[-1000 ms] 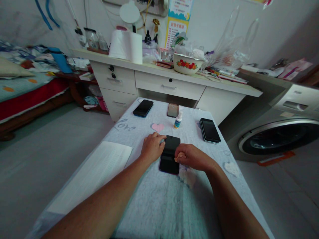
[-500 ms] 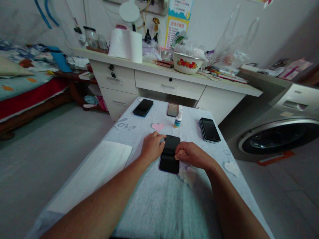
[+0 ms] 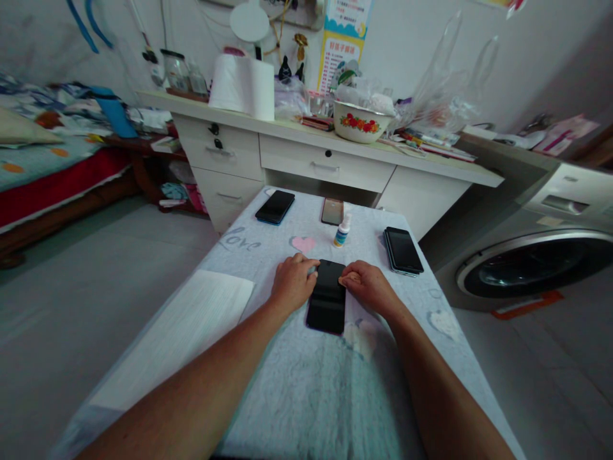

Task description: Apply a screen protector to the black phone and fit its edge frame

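A smartphone (image 3: 326, 300) with a dark screen lies face up on the cloth-covered table (image 3: 297, 396). At its upper left edge, my left hand (image 3: 293, 279) grips the side with bent fingers and thumb. My right hand (image 3: 368, 284) is closed around a small peach-coloured cloth (image 3: 350, 279), pressed against the phone's upper right edge. Most of the cloth is hidden by the fingers. Just beyond the phone stands a small spray bottle (image 3: 341, 233) with a white top and a blue and yellow label.
Dark phones (image 3: 275, 207) rest at the far left, and a stack of phones (image 3: 403, 249) at the right. A phone or case with a brownish face (image 3: 332, 211) lies at the far edge. White paper (image 3: 191, 326) covers the left side. Behind is a white desk (image 3: 306, 153); a washing machine (image 3: 541, 236) stands right.
My right hand, with the cloth, has moved a little farther away from me along the phone's right edge. My left hand and the phone have stayed in place.
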The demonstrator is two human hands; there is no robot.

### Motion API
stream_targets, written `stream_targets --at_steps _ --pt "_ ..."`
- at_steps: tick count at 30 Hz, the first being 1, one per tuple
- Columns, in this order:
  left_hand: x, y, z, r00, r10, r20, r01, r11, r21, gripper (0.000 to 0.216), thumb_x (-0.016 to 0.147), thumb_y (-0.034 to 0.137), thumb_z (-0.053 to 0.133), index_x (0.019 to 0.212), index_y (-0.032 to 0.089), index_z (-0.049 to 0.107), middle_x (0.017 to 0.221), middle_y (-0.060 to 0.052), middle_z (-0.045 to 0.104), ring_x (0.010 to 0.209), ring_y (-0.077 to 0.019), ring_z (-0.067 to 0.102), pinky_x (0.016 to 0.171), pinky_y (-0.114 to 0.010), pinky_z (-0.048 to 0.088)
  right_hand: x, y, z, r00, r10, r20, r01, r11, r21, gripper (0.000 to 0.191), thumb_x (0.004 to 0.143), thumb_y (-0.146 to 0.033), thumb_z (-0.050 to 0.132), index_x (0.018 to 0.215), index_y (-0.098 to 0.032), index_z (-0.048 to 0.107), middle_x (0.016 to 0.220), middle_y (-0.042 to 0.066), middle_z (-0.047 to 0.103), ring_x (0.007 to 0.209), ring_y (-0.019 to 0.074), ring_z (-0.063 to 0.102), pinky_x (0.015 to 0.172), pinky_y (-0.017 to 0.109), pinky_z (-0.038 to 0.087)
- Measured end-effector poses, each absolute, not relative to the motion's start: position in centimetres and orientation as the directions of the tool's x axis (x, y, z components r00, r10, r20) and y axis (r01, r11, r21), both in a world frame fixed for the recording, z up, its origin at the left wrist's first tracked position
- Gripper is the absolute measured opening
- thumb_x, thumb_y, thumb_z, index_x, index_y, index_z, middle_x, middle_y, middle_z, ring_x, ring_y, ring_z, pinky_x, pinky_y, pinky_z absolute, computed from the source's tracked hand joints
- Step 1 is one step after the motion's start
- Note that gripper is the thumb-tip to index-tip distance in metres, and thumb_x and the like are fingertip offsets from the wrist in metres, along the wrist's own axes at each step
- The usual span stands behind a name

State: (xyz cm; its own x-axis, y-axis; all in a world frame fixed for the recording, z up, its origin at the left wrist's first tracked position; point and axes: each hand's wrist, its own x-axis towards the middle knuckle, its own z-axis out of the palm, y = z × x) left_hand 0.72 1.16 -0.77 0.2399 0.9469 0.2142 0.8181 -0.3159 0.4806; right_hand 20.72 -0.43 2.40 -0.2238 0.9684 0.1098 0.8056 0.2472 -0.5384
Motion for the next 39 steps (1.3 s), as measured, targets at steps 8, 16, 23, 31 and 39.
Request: stream_targets --at_steps 8,16,23,31,39 --pt "0.7 1.1 -0.7 0.240 0.947 0.213 0.821 -0.315 0.475 0.027 0.086 0.024 0.055 0.110 0.025 0.067 0.106 -0.005 0.062 0.103 -0.0215 0.056 0.090 -0.034 0.040 20.4 -0.4 2.2 -0.106 0.984 0.147 0.846 0.166 -0.506 0.011 0.082 -0.025 0.060 0.085 -0.019 0.069 0.085 0.004 0.069 0.081 0.0171 0.062 0.073 0.026 0.040" --pt "0.7 1.2 -0.7 0.247 0.946 0.211 0.821 -0.320 0.473 0.022 0.086 0.024 0.055 0.104 0.025 0.068 0.105 -0.004 0.062 0.102 -0.0210 0.056 0.090 -0.034 0.041 19.7 -0.6 2.4 -0.059 0.986 0.153 0.869 0.126 -0.479 0.013 0.083 -0.026 0.060 0.086 -0.020 0.070 0.085 0.004 0.071 0.080 0.0176 0.062 0.072 0.026 0.039" --pt "0.7 1.2 -0.8 0.248 0.942 0.227 0.828 -0.328 0.455 0.022 0.086 0.024 0.055 0.104 0.024 0.068 0.104 -0.005 0.062 0.101 -0.0213 0.056 0.087 -0.034 0.041 19.3 -0.4 2.4 -0.036 0.987 0.155 0.877 0.106 -0.469 0.014 0.084 -0.025 0.059 0.086 -0.019 0.071 0.086 0.005 0.071 0.080 0.0175 0.062 0.071 0.026 0.038" --pt "0.7 1.1 -0.8 0.242 0.944 0.224 0.826 -0.322 0.462 0.022 0.086 0.024 0.055 0.104 0.024 0.068 0.104 -0.005 0.062 0.101 -0.0218 0.056 0.088 -0.034 0.041 19.2 -0.2 2.1 -0.029 0.985 0.172 0.870 0.109 -0.480 0.014 0.085 -0.023 0.059 0.089 -0.017 0.070 0.091 0.006 0.069 0.084 0.0172 0.061 0.075 0.026 0.039" --pt "0.8 1.1 -0.8 0.244 0.941 0.235 0.824 -0.329 0.462 0.026 0.086 0.023 0.055 0.110 0.024 0.066 0.105 -0.005 0.062 0.101 -0.0217 0.056 0.088 -0.034 0.041 19.3 0.4 1.3 0.008 0.976 0.216 0.879 0.096 -0.467 0.015 0.085 -0.023 0.057 0.088 -0.017 0.070 0.087 0.006 0.068 0.081 0.0166 0.059 0.073 0.026 0.038"
